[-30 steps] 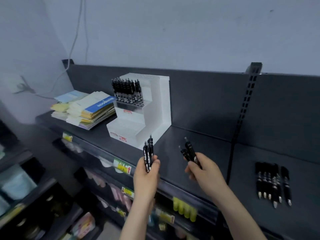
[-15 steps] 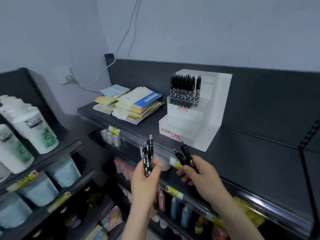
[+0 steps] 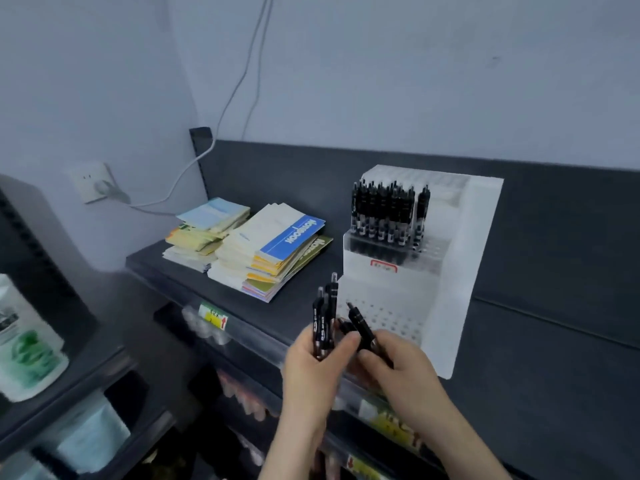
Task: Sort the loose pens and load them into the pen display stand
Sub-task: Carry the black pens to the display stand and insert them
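A white stepped pen display stand (image 3: 460, 258) sits on the dark shelf (image 3: 540, 368). Its upper tier holds several black pens (image 3: 384, 213) standing upright; the lower tier shows bare holes. My left hand (image 3: 311, 372) grips a small bunch of black pens (image 3: 325, 317), tips pointing up, just in front of the stand's lower left corner. My right hand (image 3: 401, 368) pinches one or two black pens (image 3: 360, 327) tilted up to the left, close beside the left hand's bunch. The two hands almost touch.
Stacks of notebooks and paper pads (image 3: 270, 251) lie on the shelf left of the stand. A wall socket (image 3: 91, 181) with a cable hangs at the left. White bottles (image 3: 24, 344) stand on a side rack. Price tags (image 3: 214, 317) line the shelf edge; lower shelves hold goods.
The view has swung left and closer to the stand. Both hands, still holding pens, have come together in front of the stand's lower tier. The loose pens on the right shelf are out of view.
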The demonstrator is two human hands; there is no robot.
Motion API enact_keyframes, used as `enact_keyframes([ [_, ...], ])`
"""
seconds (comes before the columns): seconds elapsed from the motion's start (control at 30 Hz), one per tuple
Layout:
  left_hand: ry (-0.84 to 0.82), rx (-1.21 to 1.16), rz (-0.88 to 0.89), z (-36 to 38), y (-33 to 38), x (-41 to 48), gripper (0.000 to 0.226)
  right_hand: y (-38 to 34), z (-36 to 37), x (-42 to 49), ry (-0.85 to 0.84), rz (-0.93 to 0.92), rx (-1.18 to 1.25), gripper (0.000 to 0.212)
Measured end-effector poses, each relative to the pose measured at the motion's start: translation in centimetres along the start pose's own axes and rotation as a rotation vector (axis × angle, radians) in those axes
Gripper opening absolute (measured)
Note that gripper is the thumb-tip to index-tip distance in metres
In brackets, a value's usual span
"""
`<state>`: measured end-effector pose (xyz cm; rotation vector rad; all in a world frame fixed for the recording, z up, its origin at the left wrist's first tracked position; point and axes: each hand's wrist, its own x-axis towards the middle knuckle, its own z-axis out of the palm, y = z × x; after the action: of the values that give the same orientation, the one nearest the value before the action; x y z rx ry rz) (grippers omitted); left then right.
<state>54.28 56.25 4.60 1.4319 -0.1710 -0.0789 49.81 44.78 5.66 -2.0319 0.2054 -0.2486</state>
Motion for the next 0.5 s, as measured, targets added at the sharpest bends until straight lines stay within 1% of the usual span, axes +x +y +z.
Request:
enact_keyframes([
  [0.1,-0.028,-0.015,0.001,1.1,0.4,3.6,0.007,0.2,-0.4,3.2,0.035,-0.011,-0.009,0.017],
  [0.17,-0.014,-0.006,0.022,1.9,0.4,5.3,0.014,0.8,-0.9,5.0,0.064,-0.005,-0.006,0.012],
  [0.2,-0.006,0.013,0.026,2.2,0.4,6.1,0.02,1.0,-1.2,5.7,0.101,0.001,0.026,0.012],
  [0.3,-0.005,0.05,0.019,2.9,0.5,8.2,0.031,0.9,-2.7,7.5,0.258,0.029,0.176,0.022],
  [0.37,-0.024,0.054,0.018,3.2,0.6,9.5,0.03,0.6,-3.8,8.4,0.364,0.018,0.205,0.02],
  [0.5,-0.135,0.07,0.036,4.5,1.3,11.6,0.031,-0.8,-6.3,10.3,0.57,-0.068,0.299,0.019],
])
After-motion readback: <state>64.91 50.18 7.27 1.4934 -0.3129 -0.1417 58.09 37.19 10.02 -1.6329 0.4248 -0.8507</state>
